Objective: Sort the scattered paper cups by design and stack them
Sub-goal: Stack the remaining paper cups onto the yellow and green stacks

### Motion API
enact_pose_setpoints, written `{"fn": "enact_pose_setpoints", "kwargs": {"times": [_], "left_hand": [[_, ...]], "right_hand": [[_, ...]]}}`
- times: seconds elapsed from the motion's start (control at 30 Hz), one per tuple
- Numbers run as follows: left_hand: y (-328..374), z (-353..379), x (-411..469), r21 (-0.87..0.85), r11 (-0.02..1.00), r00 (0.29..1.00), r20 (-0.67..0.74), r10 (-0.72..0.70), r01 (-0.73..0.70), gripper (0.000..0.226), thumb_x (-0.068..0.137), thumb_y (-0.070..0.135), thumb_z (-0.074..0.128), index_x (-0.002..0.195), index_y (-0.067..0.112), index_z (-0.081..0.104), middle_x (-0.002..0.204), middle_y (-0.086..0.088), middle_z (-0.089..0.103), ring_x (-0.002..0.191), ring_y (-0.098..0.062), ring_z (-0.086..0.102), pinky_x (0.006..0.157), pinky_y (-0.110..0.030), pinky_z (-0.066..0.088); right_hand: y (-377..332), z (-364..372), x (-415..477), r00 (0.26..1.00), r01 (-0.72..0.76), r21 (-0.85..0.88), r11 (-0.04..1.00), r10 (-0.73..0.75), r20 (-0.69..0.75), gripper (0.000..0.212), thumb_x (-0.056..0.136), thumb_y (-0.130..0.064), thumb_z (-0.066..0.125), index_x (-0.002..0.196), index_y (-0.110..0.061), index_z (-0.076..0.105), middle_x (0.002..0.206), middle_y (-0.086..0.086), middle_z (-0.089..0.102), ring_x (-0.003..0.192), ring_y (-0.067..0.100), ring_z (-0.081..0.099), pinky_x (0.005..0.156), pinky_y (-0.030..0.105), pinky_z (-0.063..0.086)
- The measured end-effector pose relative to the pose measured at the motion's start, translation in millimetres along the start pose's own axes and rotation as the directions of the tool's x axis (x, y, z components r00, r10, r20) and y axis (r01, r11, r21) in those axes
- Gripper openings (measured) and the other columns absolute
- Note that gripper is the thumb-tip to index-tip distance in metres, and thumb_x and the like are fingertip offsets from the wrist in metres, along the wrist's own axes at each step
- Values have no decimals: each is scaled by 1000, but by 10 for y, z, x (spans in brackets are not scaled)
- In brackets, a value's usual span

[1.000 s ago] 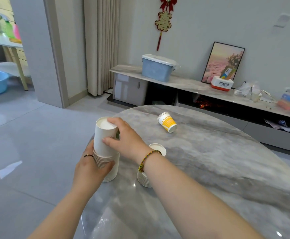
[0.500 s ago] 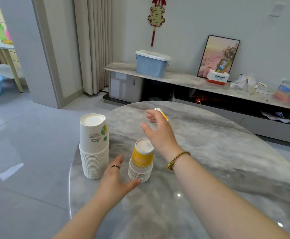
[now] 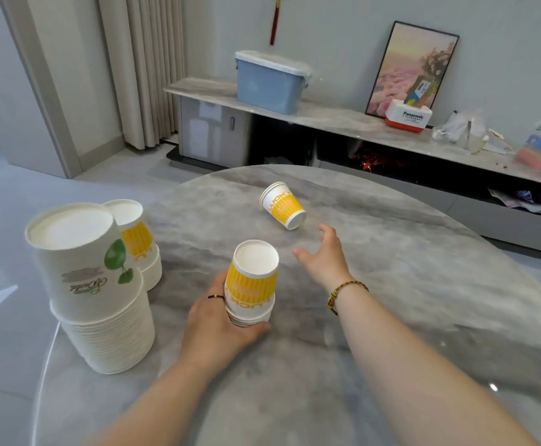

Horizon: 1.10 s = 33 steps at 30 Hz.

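Note:
My left hand (image 3: pixel 221 320) grips a short upside-down stack of yellow-and-white cups (image 3: pixel 251 281) near the middle of the marble table (image 3: pixel 391 284). My right hand (image 3: pixel 325 255) is stretched out with spread fingers toward a single yellow "LUCKY" cup (image 3: pixel 282 206) lying on its side farther back; the hand is short of it and holds nothing. At the left edge stands a tall upside-down stack of white cups with a green leaf print (image 3: pixel 95 291). Behind it is another stack of yellow cups (image 3: pixel 137 243).
A low marble sideboard (image 3: pixel 343 119) runs along the back wall with a blue lidded box (image 3: pixel 270 82), a framed picture (image 3: pixel 412 69) and clutter. The table's left rim lies close to the leaf-print stack. A curtain (image 3: pixel 143 69) hangs at the back left.
My left hand has left the leaf-print stack and taken hold of the yellow stack. My right hand has let go and reached out toward the lying cup. The view has moved closer.

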State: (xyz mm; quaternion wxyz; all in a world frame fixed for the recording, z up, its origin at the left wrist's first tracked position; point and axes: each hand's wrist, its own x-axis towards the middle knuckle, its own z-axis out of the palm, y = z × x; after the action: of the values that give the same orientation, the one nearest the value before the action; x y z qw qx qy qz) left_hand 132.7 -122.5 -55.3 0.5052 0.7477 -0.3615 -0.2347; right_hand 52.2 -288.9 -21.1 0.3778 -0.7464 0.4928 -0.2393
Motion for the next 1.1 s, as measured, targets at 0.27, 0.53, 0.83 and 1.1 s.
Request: {"fn": "enact_pose_setpoints", "kwargs": {"times": [0.27, 0.53, 0.83, 1.1], "left_hand": [[-141, 59, 457, 57, 998, 997, -63, 41, -38, 74, 53, 25, 83, 113, 36, 40, 85, 17, 55, 82, -12, 52, 73, -23, 36], [-213, 111, 540, 95, 994, 994, -94, 55, -46, 82, 49, 35, 83, 119, 31, 40, 102, 2, 69, 92, -27, 64, 80, -38, 51], [-82, 10, 295, 17, 999, 998, -58, -28, 29, 62, 55, 22, 83, 93, 38, 37, 89, 5, 57, 95, -28, 60, 72, -29, 37], [-95, -165, -303, -16, 1000, 997, 79, 23, -21, 61, 45, 32, 77, 91, 52, 42, 95, 21, 60, 92, -8, 60, 85, -32, 48]], "right_hand": [[-14, 331, 761, 996, 73, 41, 996, -71, -47, 86, 78, -21, 67, 141, -17, 10, 151, 8, 16, 136, 24, 24, 107, 33, 28], [12, 540, 973, 992, 20, 109, 994, -6, -126, 71, 80, -19, 63, 136, -14, 21, 133, 12, 43, 105, 28, 51, 79, 30, 41], [-168, -223, 48, 998, -10, 491, 871, -21, 59, 20, 84, -25, 58, 92, -15, 43, 79, 0, 48, 63, 12, 43, 53, 20, 33], [-586, -798, -881, 941, 295, 310, 904, -331, 70, 22, 60, -32, 59, 80, -33, 49, 84, -7, 54, 82, 11, 53, 69, 20, 45]]}}
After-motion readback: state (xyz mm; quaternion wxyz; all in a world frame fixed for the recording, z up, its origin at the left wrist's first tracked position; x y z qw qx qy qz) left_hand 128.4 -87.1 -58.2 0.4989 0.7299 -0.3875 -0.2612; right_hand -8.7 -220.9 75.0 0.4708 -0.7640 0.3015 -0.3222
